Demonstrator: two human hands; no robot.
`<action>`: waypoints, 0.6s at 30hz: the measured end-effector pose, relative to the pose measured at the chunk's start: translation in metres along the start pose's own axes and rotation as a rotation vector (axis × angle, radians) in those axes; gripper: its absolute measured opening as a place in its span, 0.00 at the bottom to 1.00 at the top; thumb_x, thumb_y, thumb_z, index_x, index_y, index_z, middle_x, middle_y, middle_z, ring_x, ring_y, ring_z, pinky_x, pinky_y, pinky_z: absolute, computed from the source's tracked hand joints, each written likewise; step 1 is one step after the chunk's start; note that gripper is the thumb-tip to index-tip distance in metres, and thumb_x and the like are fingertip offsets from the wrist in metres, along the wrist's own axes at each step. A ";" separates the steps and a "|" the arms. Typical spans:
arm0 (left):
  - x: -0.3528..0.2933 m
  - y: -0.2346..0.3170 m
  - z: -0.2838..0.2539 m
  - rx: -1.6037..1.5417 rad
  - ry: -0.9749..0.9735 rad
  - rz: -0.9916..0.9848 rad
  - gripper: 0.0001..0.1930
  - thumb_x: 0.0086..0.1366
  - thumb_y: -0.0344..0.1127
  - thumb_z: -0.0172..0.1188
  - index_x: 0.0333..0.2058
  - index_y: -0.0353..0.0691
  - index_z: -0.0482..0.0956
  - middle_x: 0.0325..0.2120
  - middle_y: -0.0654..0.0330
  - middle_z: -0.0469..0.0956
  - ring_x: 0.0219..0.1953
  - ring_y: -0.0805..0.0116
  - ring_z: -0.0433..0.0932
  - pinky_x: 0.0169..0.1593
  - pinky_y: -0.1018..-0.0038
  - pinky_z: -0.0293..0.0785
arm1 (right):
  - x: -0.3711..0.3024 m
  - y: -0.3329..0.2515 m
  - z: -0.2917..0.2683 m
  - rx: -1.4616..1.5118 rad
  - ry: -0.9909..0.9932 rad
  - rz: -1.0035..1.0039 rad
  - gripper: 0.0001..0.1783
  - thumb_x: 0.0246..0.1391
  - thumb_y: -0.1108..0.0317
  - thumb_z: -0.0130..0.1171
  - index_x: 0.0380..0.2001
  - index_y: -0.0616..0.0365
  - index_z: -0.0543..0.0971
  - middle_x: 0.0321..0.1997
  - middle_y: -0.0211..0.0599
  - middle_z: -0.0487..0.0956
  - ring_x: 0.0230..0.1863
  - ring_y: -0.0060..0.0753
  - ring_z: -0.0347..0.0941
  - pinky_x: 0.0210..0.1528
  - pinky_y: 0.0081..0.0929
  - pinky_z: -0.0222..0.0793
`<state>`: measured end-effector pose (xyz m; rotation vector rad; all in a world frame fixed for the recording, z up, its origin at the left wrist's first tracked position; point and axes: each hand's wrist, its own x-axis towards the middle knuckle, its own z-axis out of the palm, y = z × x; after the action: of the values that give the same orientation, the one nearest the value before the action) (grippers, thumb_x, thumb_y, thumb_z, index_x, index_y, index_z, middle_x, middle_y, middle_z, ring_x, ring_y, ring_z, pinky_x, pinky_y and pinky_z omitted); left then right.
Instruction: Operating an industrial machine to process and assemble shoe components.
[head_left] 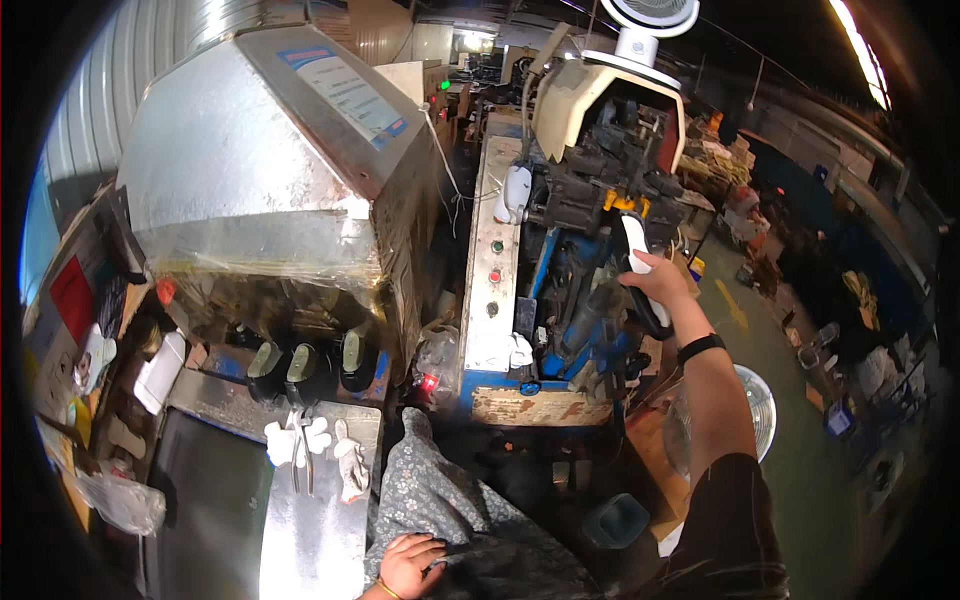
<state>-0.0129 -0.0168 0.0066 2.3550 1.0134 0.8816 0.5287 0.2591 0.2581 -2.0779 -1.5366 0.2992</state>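
My right hand (662, 282) is closed on a black shoe (636, 238) with a long white underside, held out beside a shoe machine (590, 205). The machine's dark metal clamps and yellow parts lie just left of the shoe. Low in the view, my left hand (412, 565) rests with fingers laid out on a grey floral apron (430, 490) over my lap. Several black shoes on green lasts, one of them a last-mounted shoe (308, 370), stand under a metal hood at left. In front of them lie pliers (301, 455) and white gloves (350, 465).
The large metal hood (250, 150) fills the left side. A control panel (492, 280) with buttons runs along the machine, and a white fan (640, 40) sits on top. Near my right arm are a round metal fan (750, 415) and a cardboard box (655, 470).
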 end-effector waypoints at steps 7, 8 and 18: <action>0.008 0.010 0.003 0.031 0.043 0.019 0.06 0.55 0.35 0.66 0.32 0.43 0.83 0.40 0.55 0.83 0.50 0.53 0.79 0.54 0.57 0.73 | -0.053 0.000 0.043 -0.385 0.329 -0.052 0.44 0.46 0.43 0.64 0.68 0.32 0.65 0.74 0.61 0.51 0.70 0.63 0.54 0.67 0.45 0.57; 0.010 0.011 0.002 0.040 0.059 0.038 0.06 0.55 0.34 0.66 0.32 0.42 0.83 0.40 0.54 0.83 0.49 0.52 0.79 0.54 0.57 0.73 | -0.051 0.003 0.039 -0.384 0.338 -0.051 0.44 0.46 0.43 0.64 0.68 0.32 0.65 0.74 0.61 0.51 0.70 0.63 0.54 0.67 0.45 0.57; 0.020 0.010 0.013 0.054 0.002 0.034 0.08 0.56 0.33 0.65 0.34 0.36 0.83 0.39 0.50 0.83 0.48 0.49 0.79 0.53 0.57 0.74 | -0.006 0.003 0.030 -0.198 0.377 -0.037 0.41 0.40 0.48 0.67 0.63 0.29 0.71 0.71 0.53 0.60 0.66 0.60 0.60 0.65 0.45 0.62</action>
<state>0.0114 -0.0096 0.0116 2.4230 1.0124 0.8792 0.5149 0.2610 0.2307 -2.1006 -1.4152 -0.2575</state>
